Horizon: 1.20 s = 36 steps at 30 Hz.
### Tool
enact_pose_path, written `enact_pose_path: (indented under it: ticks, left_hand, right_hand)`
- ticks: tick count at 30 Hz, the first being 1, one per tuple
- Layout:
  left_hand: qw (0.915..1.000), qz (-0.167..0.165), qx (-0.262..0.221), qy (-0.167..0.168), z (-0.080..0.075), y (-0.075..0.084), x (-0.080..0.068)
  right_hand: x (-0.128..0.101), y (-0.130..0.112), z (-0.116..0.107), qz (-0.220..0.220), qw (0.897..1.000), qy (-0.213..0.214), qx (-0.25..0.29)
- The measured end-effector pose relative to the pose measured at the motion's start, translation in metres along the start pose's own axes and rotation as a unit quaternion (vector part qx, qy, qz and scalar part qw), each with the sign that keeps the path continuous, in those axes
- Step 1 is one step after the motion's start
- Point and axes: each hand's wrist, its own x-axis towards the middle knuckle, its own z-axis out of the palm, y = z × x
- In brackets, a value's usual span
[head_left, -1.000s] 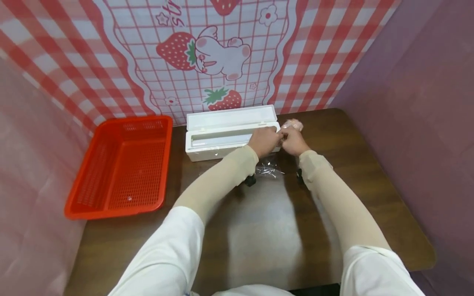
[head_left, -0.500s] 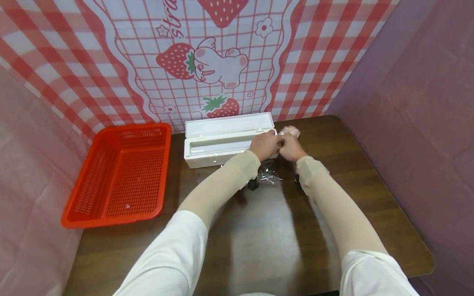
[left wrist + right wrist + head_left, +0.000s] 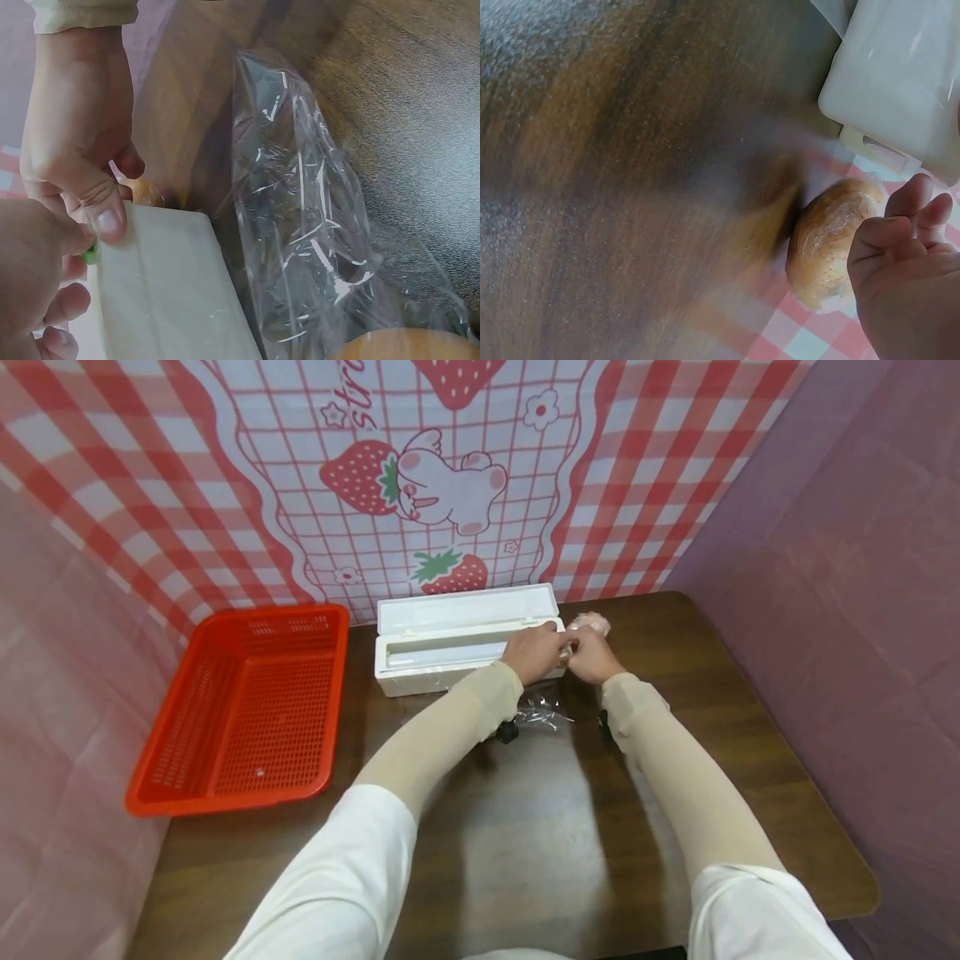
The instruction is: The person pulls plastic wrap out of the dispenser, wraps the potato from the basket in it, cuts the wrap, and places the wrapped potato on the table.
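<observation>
Beside the white box [image 3: 457, 643], both hands meet near the wrapped bun [image 3: 590, 623].

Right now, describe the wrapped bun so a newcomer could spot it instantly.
Start at the white box standing open at the back of the brown table, beside the red basket. Just off the box's right end, beyond both hands, sits the bun. It is the only round, golden-brown thing there, shiny with clear film; the other film lies crumpled and empty nearer the person.
</observation>
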Motion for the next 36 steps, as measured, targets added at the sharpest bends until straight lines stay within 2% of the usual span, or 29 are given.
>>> enact_pose_path:
  ticks: [5,12,19,22,29,36]
  left_hand:
    - [0.9999,-0.004,-0.007,-0.009,0.0,-0.001,0.0]
    - [0.9999,0.009,-0.007,0.002,0.006,-0.002,0.001]
    - [0.9964,0.006,-0.083,0.014,0.007,-0.008,-0.001]
    - [0.9946,0.005,-0.101,0.021,0.005,-0.01,-0.003]
    - [0.995,-0.002,-0.098,0.018,0.005,-0.015,-0.005]
    - [0.9973,0.013,-0.071,-0.011,-0.002,-0.025,-0.012]
  right_hand:
    - [0.001,-0.001,0.0,-0.001,1.0,0.004,0.002]
    - [-0.003,0.0,-0.003,0.012,1.0,0.011,0.011]
    - [-0.001,0.0,-0.001,0.019,1.0,0.008,0.023]
    - [0.0,0.0,0.0,0.018,0.999,0.009,0.03]
    - [0.003,-0.002,0.003,0.052,0.998,-0.002,0.038]
    - [0.001,0.0,-0.003,0.064,0.998,-0.002,0.027]
